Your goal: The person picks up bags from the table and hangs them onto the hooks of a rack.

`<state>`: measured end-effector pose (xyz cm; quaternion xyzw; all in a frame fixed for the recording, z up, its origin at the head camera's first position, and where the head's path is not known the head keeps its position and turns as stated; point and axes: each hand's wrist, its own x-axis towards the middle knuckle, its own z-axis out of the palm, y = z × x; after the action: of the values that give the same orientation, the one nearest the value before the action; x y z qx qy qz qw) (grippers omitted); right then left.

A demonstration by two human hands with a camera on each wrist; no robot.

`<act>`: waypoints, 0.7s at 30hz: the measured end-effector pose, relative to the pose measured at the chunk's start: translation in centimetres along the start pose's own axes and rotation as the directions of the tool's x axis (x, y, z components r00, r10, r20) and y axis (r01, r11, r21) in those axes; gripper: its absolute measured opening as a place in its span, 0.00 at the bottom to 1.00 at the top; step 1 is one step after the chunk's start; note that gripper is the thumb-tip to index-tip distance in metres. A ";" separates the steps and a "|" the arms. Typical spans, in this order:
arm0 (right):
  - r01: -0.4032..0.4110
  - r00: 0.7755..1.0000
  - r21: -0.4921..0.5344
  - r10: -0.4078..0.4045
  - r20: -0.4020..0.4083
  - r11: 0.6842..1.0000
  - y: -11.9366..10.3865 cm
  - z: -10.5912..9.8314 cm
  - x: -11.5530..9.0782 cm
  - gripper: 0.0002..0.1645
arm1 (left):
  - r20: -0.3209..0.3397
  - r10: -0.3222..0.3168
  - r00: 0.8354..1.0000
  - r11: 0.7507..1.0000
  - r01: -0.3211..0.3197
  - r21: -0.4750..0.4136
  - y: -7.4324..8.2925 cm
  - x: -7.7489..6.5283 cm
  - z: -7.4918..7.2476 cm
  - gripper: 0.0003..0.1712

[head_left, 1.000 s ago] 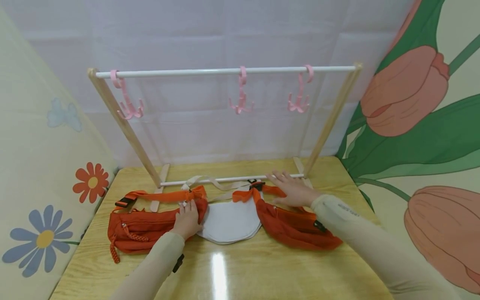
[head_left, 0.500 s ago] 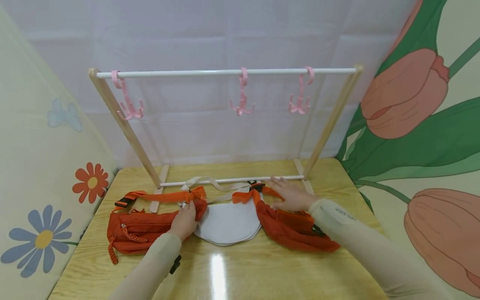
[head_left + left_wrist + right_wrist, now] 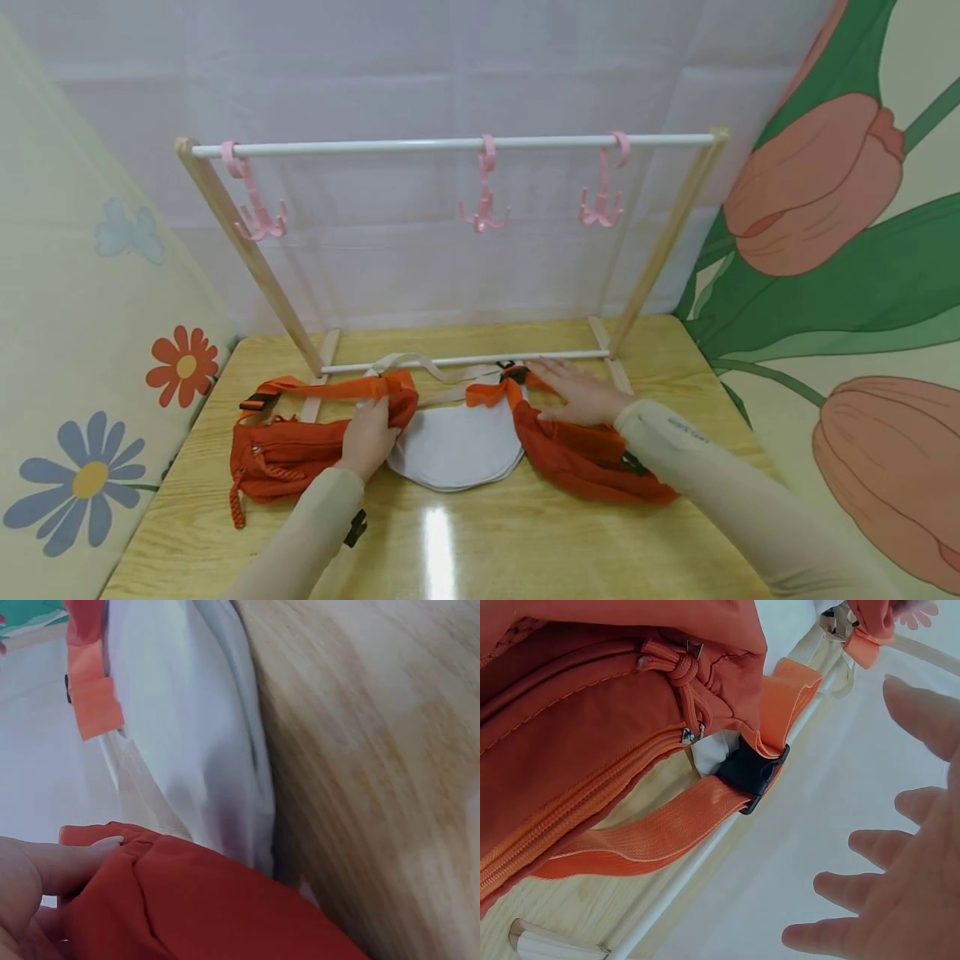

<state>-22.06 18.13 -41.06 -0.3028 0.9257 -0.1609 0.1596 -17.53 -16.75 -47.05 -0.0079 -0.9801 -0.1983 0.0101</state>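
Over the last second, the left red bag (image 3: 285,457) has slid a little to the right across the wooden table (image 3: 540,546), and the person's left hand (image 3: 367,440), which lay flat on it, now pinches the fabric at its right end. That suggests this bag is the one being worked. It lies at the left of the table. The right hand (image 3: 576,396) has shifted slightly nearer, its fingers spread over the far edge of the right red bag (image 3: 588,471); whether it touches, I cannot tell.

Counted: two red bags; one white bag (image 3: 454,448) lying between them; one rack (image 3: 360,147) at the far side, with three pink hooks (image 3: 481,222) on its bar.
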 end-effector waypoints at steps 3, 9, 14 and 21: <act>-0.004 1.000 -0.004 0.004 0.009 1.000 0.1 0.1 0.1 0.51 | -0.029 0.021 0.999 1.000 -0.022 -0.007 0.2 0.0 -0.2 0.23; 0.009 1.000 0.016 -0.010 0.007 1.000 -0.1 0.2 0.2 0.50 | -0.087 0.055 0.995 0.998 -0.058 -0.031 0.6 0.0 -0.4 0.25; 0.007 1.000 0.036 -0.008 0.008 0.999 -0.4 0.4 0.4 0.50 | -0.140 0.093 0.986 0.994 -0.100 -0.047 1.3 -0.1 -0.5 0.26; 0.019 1.000 0.045 -0.019 -0.004 0.999 -0.8 0.5 0.7 0.49 | -0.182 0.107 0.977 0.992 -0.118 -0.051 2.0 0.0 -0.6 0.26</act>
<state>-21.95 16.98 -41.34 -0.3076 0.9193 -0.1837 0.1632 -17.48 -15.14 -45.75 -0.0459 -0.9666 -0.2274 0.1089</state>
